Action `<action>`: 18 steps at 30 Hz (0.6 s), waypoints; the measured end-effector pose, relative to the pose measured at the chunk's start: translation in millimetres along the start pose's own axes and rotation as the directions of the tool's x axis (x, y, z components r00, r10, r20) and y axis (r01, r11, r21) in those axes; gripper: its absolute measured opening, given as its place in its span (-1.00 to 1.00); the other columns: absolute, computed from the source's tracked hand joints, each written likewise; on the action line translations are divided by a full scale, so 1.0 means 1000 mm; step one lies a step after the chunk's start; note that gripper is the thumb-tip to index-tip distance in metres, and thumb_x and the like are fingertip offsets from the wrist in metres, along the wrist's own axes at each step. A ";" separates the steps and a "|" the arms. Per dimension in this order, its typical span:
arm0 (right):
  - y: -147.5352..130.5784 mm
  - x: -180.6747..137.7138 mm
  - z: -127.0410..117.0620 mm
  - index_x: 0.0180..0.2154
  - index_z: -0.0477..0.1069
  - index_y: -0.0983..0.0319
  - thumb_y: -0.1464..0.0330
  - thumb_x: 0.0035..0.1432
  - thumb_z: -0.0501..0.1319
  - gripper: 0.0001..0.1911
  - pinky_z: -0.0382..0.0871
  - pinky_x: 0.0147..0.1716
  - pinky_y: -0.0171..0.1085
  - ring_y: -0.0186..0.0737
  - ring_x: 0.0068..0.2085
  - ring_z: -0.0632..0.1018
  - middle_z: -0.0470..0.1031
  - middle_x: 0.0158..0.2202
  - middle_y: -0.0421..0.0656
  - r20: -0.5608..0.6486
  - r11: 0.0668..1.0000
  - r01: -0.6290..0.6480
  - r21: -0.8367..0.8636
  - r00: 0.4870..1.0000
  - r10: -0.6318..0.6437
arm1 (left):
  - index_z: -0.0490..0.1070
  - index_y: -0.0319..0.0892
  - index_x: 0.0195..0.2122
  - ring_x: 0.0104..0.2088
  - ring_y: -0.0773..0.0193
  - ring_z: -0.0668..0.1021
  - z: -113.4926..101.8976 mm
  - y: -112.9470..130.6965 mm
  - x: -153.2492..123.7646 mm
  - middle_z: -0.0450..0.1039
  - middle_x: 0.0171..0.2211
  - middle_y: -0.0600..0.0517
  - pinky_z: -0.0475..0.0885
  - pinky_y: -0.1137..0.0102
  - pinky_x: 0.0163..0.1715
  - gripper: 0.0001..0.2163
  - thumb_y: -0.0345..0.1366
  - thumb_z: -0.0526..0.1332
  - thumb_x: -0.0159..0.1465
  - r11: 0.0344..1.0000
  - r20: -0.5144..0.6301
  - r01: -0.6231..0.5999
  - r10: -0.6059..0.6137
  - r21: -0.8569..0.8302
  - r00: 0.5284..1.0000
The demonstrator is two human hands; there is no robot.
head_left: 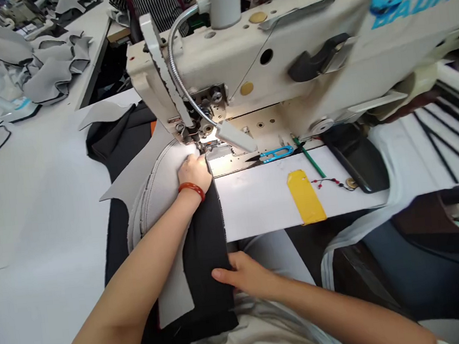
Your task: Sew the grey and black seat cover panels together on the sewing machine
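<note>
Curved stitching (150, 181) is laid in the grey panel (169, 170) beside the machine (242, 56); the black fabric (206, 262), reaching it, seems unfinished. Both are pressed near the machine by the half-open left hand (194, 173); farther from it, the fabric is pinched by the right hand (244, 273).

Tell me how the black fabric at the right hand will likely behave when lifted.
The black fabric is probably floppy: its far end lies in loose folds. Its edge seems thin enough to pinch, since the right hand laps a thumb over it. Lifting may shift the gray pieces lying on it.
</note>
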State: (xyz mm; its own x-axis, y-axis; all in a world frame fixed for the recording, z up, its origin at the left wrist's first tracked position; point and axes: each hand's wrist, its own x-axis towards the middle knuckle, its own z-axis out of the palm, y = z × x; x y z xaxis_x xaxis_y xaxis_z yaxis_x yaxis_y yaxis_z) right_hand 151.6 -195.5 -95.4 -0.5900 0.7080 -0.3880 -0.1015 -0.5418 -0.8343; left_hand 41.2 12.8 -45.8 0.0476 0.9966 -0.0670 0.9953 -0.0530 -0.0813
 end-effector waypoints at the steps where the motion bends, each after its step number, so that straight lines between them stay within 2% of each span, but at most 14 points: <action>1: -0.009 -0.014 -0.018 -0.29 0.60 0.24 -0.01 0.05 0.32 -0.56 0.49 -0.27 -0.17 -0.13 -0.35 0.60 0.62 -0.41 -0.15 0.007 0.984 0.046 -0.172 0.999 -0.045 | 0.50 -0.16 -0.01 -0.14 0.07 0.54 0.002 -0.001 -0.001 0.44 -0.08 -0.18 0.40 0.28 -0.18 -0.65 -0.34 -0.04 0.34 1.000 -0.025 -0.007 0.007 0.002 1.000; 2: -0.019 -0.029 -0.040 -0.27 0.60 0.23 0.03 0.12 0.28 -0.60 0.48 -0.28 -0.19 -0.14 -0.35 0.60 0.62 -0.40 -0.14 -0.036 0.941 0.106 -0.321 0.992 -0.124 | 0.50 -0.17 -0.02 -0.14 0.06 0.53 0.003 -0.001 -0.002 0.44 -0.08 -0.18 0.39 0.28 -0.20 -0.65 -0.32 -0.05 0.35 1.000 -0.044 -0.014 0.014 0.007 0.999; 3: -0.033 -0.045 -0.064 -0.21 0.60 0.21 0.07 0.18 0.24 -0.64 0.48 -0.25 -0.19 -0.14 -0.32 0.61 0.63 -0.35 -0.13 -0.150 0.888 0.157 -0.431 0.959 -0.242 | 0.50 -0.18 -0.04 -0.14 0.05 0.52 0.004 -0.002 -0.003 0.44 -0.09 -0.19 0.38 0.27 -0.21 -0.64 -0.31 -0.07 0.36 1.000 -0.053 -0.020 0.021 0.013 0.998; 4: -0.048 -0.060 -0.090 -0.15 0.59 0.19 0.11 0.23 0.20 -0.65 0.48 -0.22 -0.19 -0.14 -0.30 0.61 0.64 -0.32 -0.13 -0.293 0.834 0.179 -0.522 0.881 -0.373 | 0.50 -0.19 -0.05 -0.15 0.04 0.51 0.004 -0.002 -0.004 0.43 -0.10 -0.20 0.37 0.27 -0.22 -0.63 -0.29 -0.09 0.37 1.000 -0.059 -0.021 0.022 0.022 0.998; 5: -0.064 -0.075 -0.119 -0.12 0.57 0.18 0.13 0.27 0.15 -0.65 0.48 -0.19 -0.18 -0.15 -0.31 0.61 0.63 -0.32 -0.13 -0.443 0.774 0.145 -0.616 0.749 -0.493 | 0.50 -0.20 -0.05 -0.16 0.03 0.50 0.003 -0.002 -0.004 0.43 -0.10 -0.20 0.36 0.27 -0.24 -0.61 -0.27 -0.10 0.37 0.999 -0.057 -0.026 0.028 0.030 0.998; 6: -0.081 -0.089 -0.149 -0.10 0.56 0.18 0.15 0.30 0.11 -0.65 0.47 -0.16 -0.16 -0.15 -0.30 0.60 0.62 -0.34 -0.13 -0.558 0.699 0.029 -0.714 0.579 -0.594 | 0.49 -0.21 -0.05 -0.18 0.04 0.49 0.001 -0.002 -0.004 0.42 -0.11 -0.20 0.34 0.28 -0.25 -0.60 -0.26 -0.12 0.37 0.999 -0.050 -0.035 0.037 0.040 0.998; 7: -0.098 -0.102 -0.179 -0.06 0.54 0.19 0.19 0.33 0.07 -0.65 0.45 -0.11 -0.14 -0.12 -0.25 0.60 0.61 -0.30 -0.10 -0.613 0.617 -0.133 -0.775 0.393 -0.685 | 0.48 -0.21 -0.03 -0.19 0.06 0.48 -0.001 -0.003 -0.005 0.41 -0.12 -0.18 0.33 0.29 -0.26 -0.59 -0.26 -0.14 0.38 0.998 -0.044 -0.046 0.049 0.051 0.998; 8: -0.114 -0.113 -0.210 -0.02 0.51 0.21 0.25 0.35 0.03 -0.64 0.42 -0.06 -0.12 -0.09 -0.17 0.58 0.60 -0.22 -0.06 -0.612 0.537 -0.314 -0.783 0.238 -0.754 | 0.46 -0.19 -0.02 -0.21 0.09 0.47 -0.003 -0.003 -0.006 0.41 -0.13 -0.16 0.32 0.31 -0.27 -0.58 -0.27 -0.17 0.39 0.995 -0.029 -0.074 0.076 0.063 0.997; 9: -0.127 -0.122 -0.239 0.02 0.49 0.26 0.32 0.35 0.01 -0.63 0.38 -0.02 -0.11 -0.05 -0.07 0.55 0.57 -0.10 0.00 -0.599 0.466 -0.490 -0.737 0.153 -0.786 | 0.45 -0.18 -0.02 -0.21 0.11 0.46 -0.006 -0.004 -0.008 0.41 -0.14 -0.15 0.31 0.32 -0.28 -0.58 -0.29 -0.18 0.39 0.992 -0.021 -0.095 0.097 0.087 0.995; 10: -0.137 -0.130 -0.266 0.06 0.45 0.29 0.39 0.34 -0.02 -0.61 0.33 0.03 -0.10 -0.01 0.03 0.50 0.53 -0.01 0.05 -0.613 0.404 -0.651 -0.642 0.120 -0.781 | 0.45 -0.18 -0.02 -0.19 0.10 0.45 -0.010 -0.005 -0.011 0.41 -0.15 -0.14 0.31 0.32 -0.26 -0.59 -0.32 -0.19 0.38 0.984 -0.021 -0.126 0.130 0.127 0.991; 11: -0.145 -0.135 -0.289 0.12 0.40 0.33 0.42 0.33 -0.01 -0.59 0.30 0.05 -0.08 0.04 0.10 0.44 0.46 0.08 0.10 -0.657 0.340 -0.775 -0.533 0.126 -0.743 | 0.45 -0.18 -0.04 -0.15 0.07 0.44 -0.014 -0.006 -0.014 0.41 -0.15 -0.15 0.31 0.28 -0.24 -0.59 -0.35 -0.18 0.37 0.972 -0.029 -0.155 0.162 0.179 0.986; 12: -0.149 -0.138 -0.307 0.14 0.38 0.37 0.39 0.32 0.03 -0.59 0.29 0.03 -0.07 0.10 0.13 0.40 0.43 0.10 0.16 -0.707 0.291 -0.845 -0.448 0.136 -0.694 | 0.45 -0.19 -0.04 -0.11 0.00 0.43 -0.017 -0.008 -0.018 0.41 -0.13 -0.16 0.32 0.23 -0.21 -0.60 -0.36 -0.17 0.36 0.960 -0.035 -0.163 0.175 0.228 0.984; 15: -0.147 -0.137 -0.336 0.00 0.47 0.43 0.39 0.30 0.07 -0.64 0.29 -0.03 -0.07 0.15 0.09 0.39 0.44 0.03 0.23 -0.779 0.245 -0.897 -0.369 0.154 -0.608 | 0.41 -0.16 0.03 -0.04 -0.17 0.42 -0.029 -0.014 -0.028 0.39 -0.04 -0.21 0.34 0.11 -0.20 -0.61 -0.38 -0.12 0.31 0.950 0.047 -0.161 0.154 0.266 0.987; 18: -0.141 -0.131 -0.339 -0.08 0.52 0.42 0.47 0.31 -0.03 -0.62 0.26 -0.05 -0.12 0.08 0.07 0.39 0.46 -0.01 0.21 -0.783 0.242 -0.900 -0.363 0.154 -0.602 | 0.40 -0.17 0.02 -0.08 -0.08 0.48 -0.035 -0.016 -0.030 0.38 0.02 -0.17 0.36 0.20 -0.18 -0.61 -0.44 -0.09 0.25 0.973 0.213 -0.162 0.125 0.167 0.969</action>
State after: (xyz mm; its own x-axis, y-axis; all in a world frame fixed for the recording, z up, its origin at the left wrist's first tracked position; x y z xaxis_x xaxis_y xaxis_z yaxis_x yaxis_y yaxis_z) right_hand 515.0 -58.6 -60.1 0.5976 0.7901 0.1363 0.7971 -0.6038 0.0055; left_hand 27.2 -14.2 -7.9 0.1521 0.9457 -0.2873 0.9462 -0.2233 -0.2343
